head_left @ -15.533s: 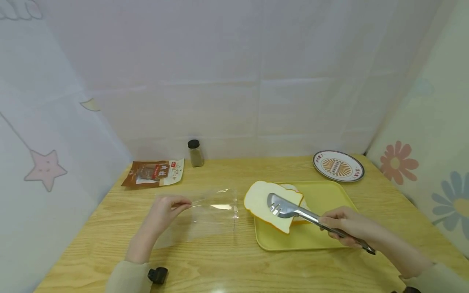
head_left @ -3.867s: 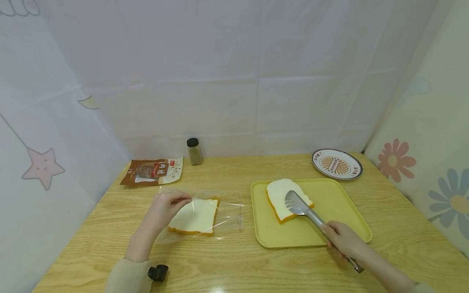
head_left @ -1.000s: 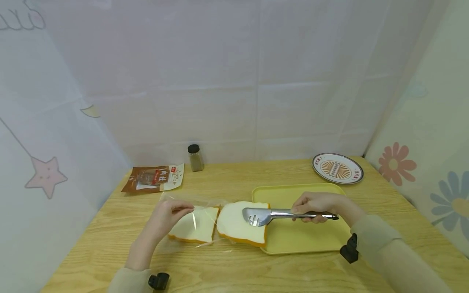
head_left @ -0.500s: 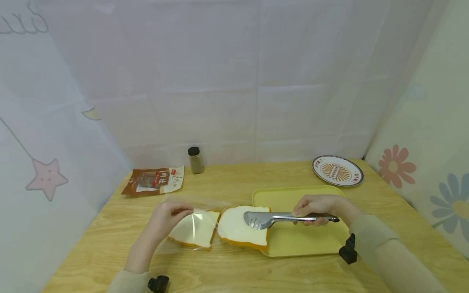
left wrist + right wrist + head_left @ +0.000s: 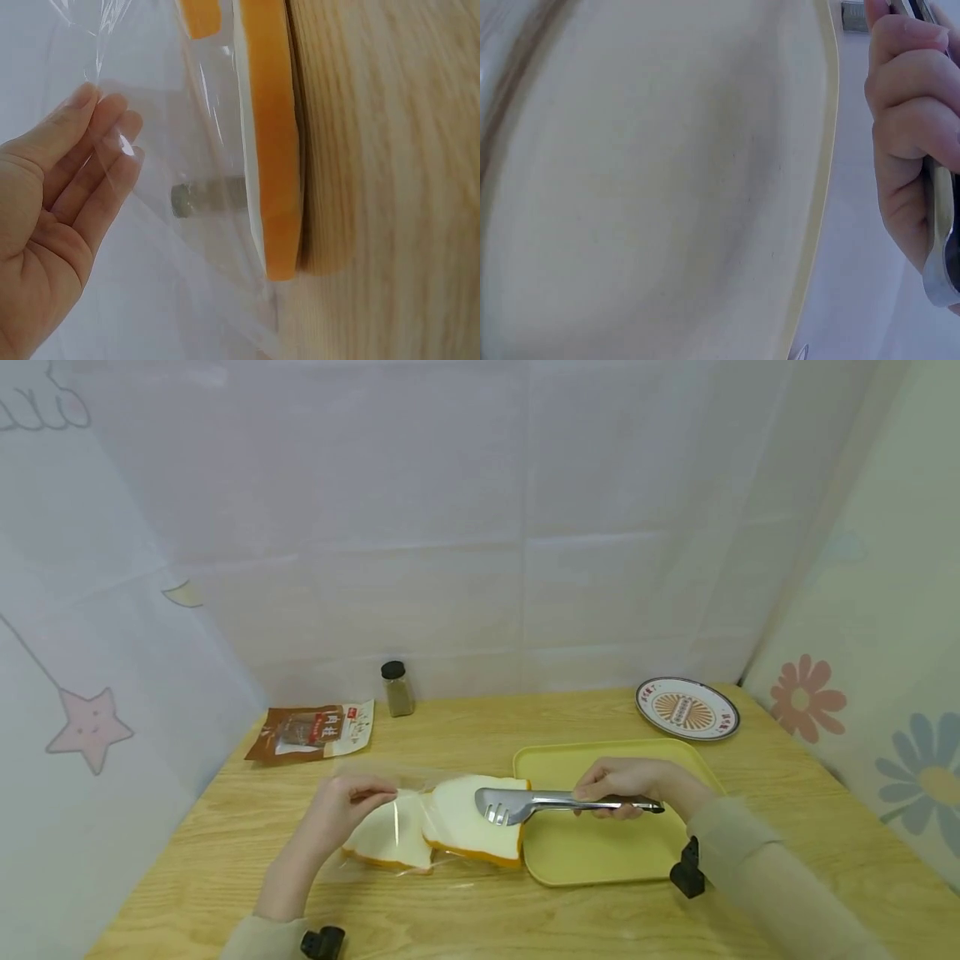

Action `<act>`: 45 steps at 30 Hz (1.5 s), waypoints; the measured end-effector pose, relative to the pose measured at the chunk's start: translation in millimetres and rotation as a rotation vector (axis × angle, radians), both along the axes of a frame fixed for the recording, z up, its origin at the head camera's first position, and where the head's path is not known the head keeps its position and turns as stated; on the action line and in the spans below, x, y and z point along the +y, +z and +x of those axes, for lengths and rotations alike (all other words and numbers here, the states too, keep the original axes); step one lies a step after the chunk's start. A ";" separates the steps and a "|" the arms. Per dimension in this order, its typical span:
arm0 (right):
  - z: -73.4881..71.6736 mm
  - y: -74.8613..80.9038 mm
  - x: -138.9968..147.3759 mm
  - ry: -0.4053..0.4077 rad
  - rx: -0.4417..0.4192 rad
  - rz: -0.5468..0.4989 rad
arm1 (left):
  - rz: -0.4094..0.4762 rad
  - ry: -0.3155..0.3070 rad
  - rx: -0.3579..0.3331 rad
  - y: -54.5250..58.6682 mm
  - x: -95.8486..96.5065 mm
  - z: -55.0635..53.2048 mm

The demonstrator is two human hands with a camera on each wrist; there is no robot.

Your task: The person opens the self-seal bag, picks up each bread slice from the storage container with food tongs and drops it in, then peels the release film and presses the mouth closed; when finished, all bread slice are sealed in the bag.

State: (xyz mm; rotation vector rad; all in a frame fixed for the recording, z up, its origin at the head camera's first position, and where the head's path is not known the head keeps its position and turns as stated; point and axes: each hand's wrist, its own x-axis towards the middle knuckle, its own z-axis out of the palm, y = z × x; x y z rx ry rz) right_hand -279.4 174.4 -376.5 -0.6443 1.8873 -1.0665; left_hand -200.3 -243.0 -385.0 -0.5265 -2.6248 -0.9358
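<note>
two bread slices (image 5: 453, 818), one bag (image 5: 397, 820), one pair of tongs (image 5: 553, 800)

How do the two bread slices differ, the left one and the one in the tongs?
The left slice lies inside the clear bag, while the tong-held slice seems only partly in. The left slice sits low at the table; the tong-held slice is raised. Nothing clamps the left slice, whereas the tongs in the right hand grip the other. Both have white faces and orange crusts.
</note>
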 end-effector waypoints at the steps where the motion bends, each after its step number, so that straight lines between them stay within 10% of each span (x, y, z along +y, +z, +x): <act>1: -0.4 -1.2 -2.2 -0.003 0.004 0.002 | 0.000 -0.001 -0.004 0.1 -0.2 0.0; 45: -16.0 -7.2 -52.1 0.020 -0.056 -0.020 | 0.014 -0.009 -0.009 -3.4 -1.9 -1.9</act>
